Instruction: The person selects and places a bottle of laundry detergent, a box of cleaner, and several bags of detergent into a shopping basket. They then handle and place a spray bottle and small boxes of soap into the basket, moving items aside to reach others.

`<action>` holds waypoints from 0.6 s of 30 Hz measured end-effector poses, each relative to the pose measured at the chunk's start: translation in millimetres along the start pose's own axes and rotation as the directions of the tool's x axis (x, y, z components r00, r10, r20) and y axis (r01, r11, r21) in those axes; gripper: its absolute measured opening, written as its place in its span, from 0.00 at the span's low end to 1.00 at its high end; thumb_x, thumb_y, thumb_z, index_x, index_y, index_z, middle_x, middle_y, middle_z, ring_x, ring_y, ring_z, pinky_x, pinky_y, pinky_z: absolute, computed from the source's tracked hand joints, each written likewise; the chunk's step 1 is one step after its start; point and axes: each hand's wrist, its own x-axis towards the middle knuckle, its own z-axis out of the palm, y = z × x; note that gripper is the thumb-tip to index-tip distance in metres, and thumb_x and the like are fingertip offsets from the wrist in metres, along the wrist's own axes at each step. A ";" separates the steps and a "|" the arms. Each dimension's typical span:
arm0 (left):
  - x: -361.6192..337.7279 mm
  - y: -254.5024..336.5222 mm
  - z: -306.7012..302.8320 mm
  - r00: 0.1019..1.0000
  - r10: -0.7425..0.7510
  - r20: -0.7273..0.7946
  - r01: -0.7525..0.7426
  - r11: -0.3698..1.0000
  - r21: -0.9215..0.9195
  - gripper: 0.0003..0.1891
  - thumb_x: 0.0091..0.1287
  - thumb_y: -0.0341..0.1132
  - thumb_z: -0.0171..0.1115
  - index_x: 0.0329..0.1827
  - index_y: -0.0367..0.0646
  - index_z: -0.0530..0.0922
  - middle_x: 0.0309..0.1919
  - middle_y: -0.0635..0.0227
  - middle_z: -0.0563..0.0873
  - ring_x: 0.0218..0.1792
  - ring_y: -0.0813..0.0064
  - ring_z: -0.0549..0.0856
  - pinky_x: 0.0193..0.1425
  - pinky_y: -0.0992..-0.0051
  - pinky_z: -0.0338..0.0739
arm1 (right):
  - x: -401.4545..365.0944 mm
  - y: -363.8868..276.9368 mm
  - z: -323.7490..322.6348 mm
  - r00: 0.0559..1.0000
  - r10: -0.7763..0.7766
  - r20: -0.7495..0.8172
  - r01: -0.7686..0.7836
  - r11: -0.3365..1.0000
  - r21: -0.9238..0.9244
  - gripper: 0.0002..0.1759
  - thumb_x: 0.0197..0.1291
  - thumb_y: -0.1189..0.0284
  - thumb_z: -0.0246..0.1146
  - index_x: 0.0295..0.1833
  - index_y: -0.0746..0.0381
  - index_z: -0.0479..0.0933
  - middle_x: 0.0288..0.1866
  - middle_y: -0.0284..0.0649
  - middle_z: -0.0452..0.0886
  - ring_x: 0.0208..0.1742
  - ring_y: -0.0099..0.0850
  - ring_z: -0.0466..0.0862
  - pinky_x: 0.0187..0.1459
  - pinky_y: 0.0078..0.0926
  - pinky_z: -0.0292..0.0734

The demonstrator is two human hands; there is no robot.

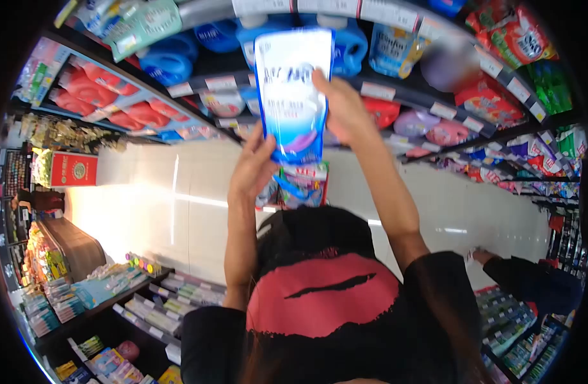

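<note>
I hold a white and blue refill pouch (293, 96) with a purple patch near its lower end, upright in front of the shelves. My left hand (252, 168) grips its lower left corner. My right hand (344, 109) grips its right edge higher up. Just below the pouch a second, colourful packet (302, 184) shows next to my left hand; whether that hand holds it I cannot tell. My black shirt with a red print (323, 294) fills the lower middle of the view.
Shelves (396, 96) with price tags carry blue detergent bottles (172, 61) and red, pink and green pouches. A glossy white aisle floor (159, 192) runs left. Lower shelves (147, 307) hold small goods. Another person's dark sleeve (531, 278) reaches toward the shelves at right.
</note>
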 end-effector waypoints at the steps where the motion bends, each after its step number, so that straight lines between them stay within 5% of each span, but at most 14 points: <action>1: 1.7 -1.5 -3.8 1.000 -0.001 0.027 0.001 1.000 0.001 0.30 0.69 0.30 0.53 0.72 0.43 0.53 0.62 0.62 0.70 0.61 0.68 0.72 0.63 0.64 0.69 | -3.9 0.8 3.2 1.000 -0.013 0.012 0.013 1.000 -0.021 0.23 0.66 0.62 0.55 0.54 0.72 0.71 0.51 0.44 0.78 0.51 0.30 0.79 0.53 0.30 0.74; 7: 3.7 -3.9 -20.5 0.999 -0.014 0.049 0.005 0.984 0.180 0.40 0.58 0.36 0.69 0.69 0.41 0.55 0.62 0.63 0.70 0.62 0.67 0.70 0.64 0.64 0.67 | -10.2 8.3 12.5 0.991 0.074 0.114 -0.028 0.933 -0.358 0.27 0.68 0.56 0.51 0.55 0.72 0.72 0.48 0.42 0.80 0.48 0.26 0.78 0.50 0.24 0.72; 13: 2.3 -0.4 -11.3 1.000 -0.018 0.026 0.014 0.992 0.122 0.40 0.55 0.41 0.71 0.67 0.40 0.58 0.57 0.63 0.74 0.58 0.68 0.75 0.59 0.65 0.72 | -21.9 -5.9 26.9 0.977 -0.085 0.193 0.206 0.587 -0.783 0.26 0.65 0.55 0.54 0.50 0.71 0.74 0.40 0.50 0.82 0.41 0.34 0.81 0.44 0.28 0.73; 14: 1.2 0.1 -8.6 0.999 -0.028 0.025 0.026 0.995 0.094 0.40 0.55 0.41 0.71 0.67 0.41 0.58 0.57 0.63 0.74 0.57 0.68 0.76 0.60 0.65 0.73 | -27.2 -11.5 30.2 0.960 -0.124 0.252 0.274 0.609 -0.744 0.27 0.62 0.56 0.58 0.53 0.70 0.72 0.43 0.52 0.81 0.44 0.40 0.82 0.44 0.31 0.74; 18: 2.5 3.0 -0.7 0.999 -0.006 0.046 0.006 1.000 0.004 0.37 0.56 0.36 0.70 0.66 0.41 0.59 0.56 0.61 0.75 0.55 0.67 0.77 0.59 0.67 0.74 | -39.5 -23.2 29.7 0.919 -0.131 0.371 0.382 0.522 -0.762 0.29 0.59 0.60 0.63 0.60 0.68 0.67 0.50 0.47 0.79 0.50 0.37 0.80 0.50 0.30 0.75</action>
